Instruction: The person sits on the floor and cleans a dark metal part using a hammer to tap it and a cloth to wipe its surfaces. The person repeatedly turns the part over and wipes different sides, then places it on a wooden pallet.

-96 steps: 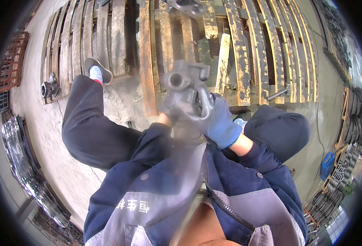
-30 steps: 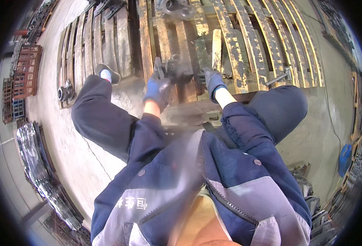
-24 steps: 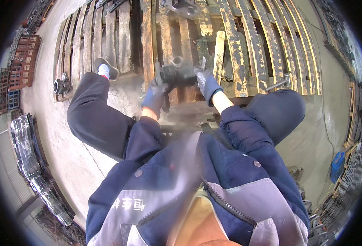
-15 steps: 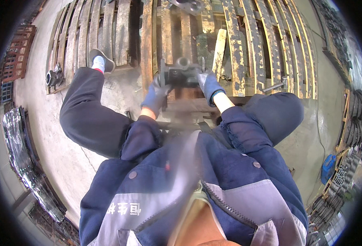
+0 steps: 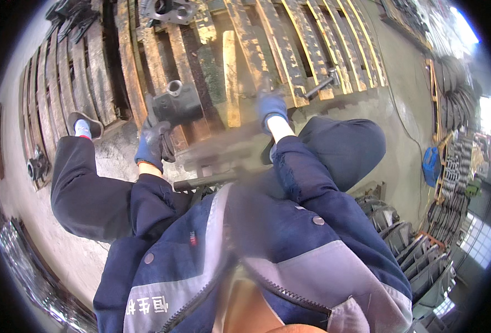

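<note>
Left hand [image 5: 152, 145], centre-left: gripping dark casting [image 5: 180, 105]. Right hand [image 5: 271, 104], upper centre: blurred, hold cannot be told. Risk: casting may roll if one-handed grip slackens.

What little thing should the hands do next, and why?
Perhaps the right hand should reach for the hammer-like tool: it lies on the pallet just further right, while the left hand holds the dark metal part by its end.
</note>
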